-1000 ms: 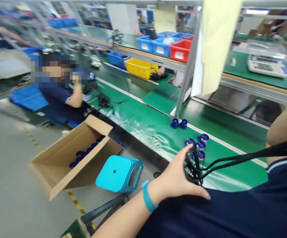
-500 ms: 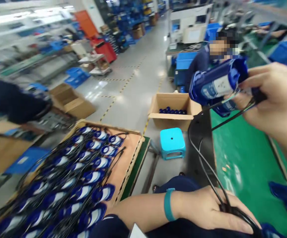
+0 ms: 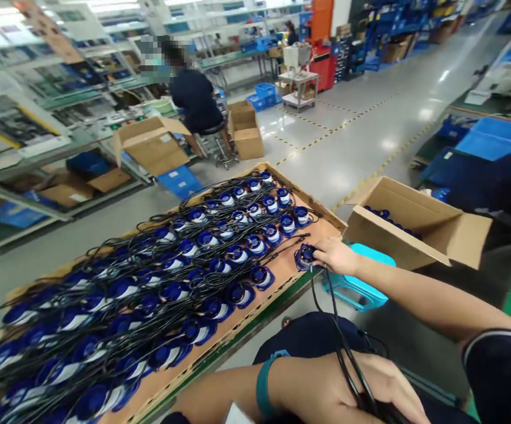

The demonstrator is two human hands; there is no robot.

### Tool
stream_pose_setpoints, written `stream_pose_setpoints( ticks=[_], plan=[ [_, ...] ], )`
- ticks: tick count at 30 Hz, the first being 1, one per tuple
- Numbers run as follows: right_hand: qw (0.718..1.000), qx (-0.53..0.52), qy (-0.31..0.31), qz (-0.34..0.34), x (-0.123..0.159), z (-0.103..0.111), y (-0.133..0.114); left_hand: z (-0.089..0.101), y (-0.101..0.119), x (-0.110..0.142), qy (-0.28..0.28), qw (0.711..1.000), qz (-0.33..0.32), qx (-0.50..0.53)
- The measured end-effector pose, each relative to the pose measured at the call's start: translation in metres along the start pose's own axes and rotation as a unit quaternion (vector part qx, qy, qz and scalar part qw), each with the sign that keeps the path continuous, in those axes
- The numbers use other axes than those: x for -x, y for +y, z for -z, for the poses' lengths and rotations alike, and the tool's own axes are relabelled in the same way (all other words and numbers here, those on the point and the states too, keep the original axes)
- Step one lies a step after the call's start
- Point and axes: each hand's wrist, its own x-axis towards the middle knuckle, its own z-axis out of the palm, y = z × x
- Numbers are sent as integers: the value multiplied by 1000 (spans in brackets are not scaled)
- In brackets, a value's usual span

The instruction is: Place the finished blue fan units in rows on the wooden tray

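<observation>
My right hand (image 3: 337, 254) reaches across to the near right corner of a shallow tray (image 3: 319, 231). Its fingers are closed on the rim of a blue plastic housing (image 3: 304, 257), which stands on the tray floor with its round end up. Black cable (image 3: 335, 312) runs down from this housing to my left hand (image 3: 348, 383). That hand, below a teal wristband, is closed around the bundled cable over my lap. Rows of similar blue housings (image 3: 238, 254) with white labels and black leads fill much of the tray.
A turquoise stool (image 3: 372, 256) stands beyond my right forearm. Behind it is an open cardboard box (image 3: 414, 229) with dark blue parts inside. A co-worker (image 3: 193, 97) sits at a bench at the back left. Another person's dark sleeve (image 3: 498, 182) shows at the right.
The view has swung left toward the tray. My right hand has brought the blue housing from above the green bench down onto the tray. My left hand still holds the cable.
</observation>
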Motion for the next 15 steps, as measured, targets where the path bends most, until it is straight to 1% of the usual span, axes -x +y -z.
stream_pose_setpoints(
  ticks=[1, 3, 4, 6, 8, 10, 15],
  plan=[
    [999, -11, -12, 29, -17, -15, -3, 1, 7, 11, 55, 998, 6, -2],
    [996, -29, -36, 77, -43, -38, -8, 1, 18, 29, 172, 985, 15, 2],
    [993, -36, -52, 98, -54, -46, -9, 1, 20, 37, 222, 975, 16, 9],
    [987, -39, -83, 134, -69, -57, -8, 0, 21, 49, 302, 953, 10, 39],
    [980, -36, -103, 168, -78, -62, -3, 0, 18, 54, 359, 930, 2, 77],
    [975, -34, -109, 193, -84, -64, 5, 2, 15, 54, 402, 910, -6, 105],
    [962, -44, -115, 242, -103, -68, 25, 12, 6, 36, 476, 867, -42, 144]
  ],
)
